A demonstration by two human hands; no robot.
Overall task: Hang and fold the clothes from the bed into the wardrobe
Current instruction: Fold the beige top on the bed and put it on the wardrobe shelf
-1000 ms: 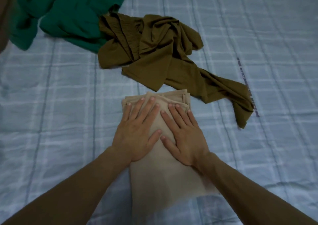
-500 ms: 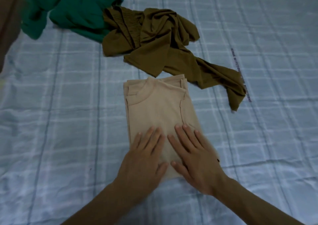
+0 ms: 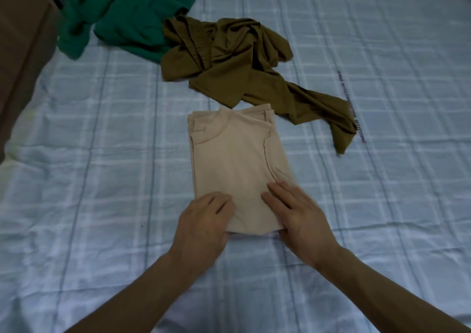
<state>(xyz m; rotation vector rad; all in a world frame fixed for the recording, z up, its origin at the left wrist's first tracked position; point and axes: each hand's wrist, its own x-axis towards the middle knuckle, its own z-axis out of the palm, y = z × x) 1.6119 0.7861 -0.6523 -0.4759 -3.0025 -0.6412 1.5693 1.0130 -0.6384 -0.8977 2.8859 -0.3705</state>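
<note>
Beige folded top (image 3: 234, 164) lies flat on the light blue checked bed sheet (image 3: 102, 154), about mid-bed, with its collar toward the far side. The left hand (image 3: 204, 220) sits on the near-left corner of the top, fingers bent at the knuckles over the fabric; whether they pinch the edge cannot be told. The right hand (image 3: 300, 213) lies on the near-right corner, fingers straight and close together, pressed flat on the cloth and gripping nothing. Both hands cover the near edge, and the rest of the top extends away beyond the fingertips. A crumpled olive garment (image 3: 237, 59) lies just beyond the far edge, one strip trailing to the right. A green garment (image 3: 127, 14) lies farther off at far left, touching the olive one. A brown panel (image 3: 20, 39) stands at the left margin.
</note>
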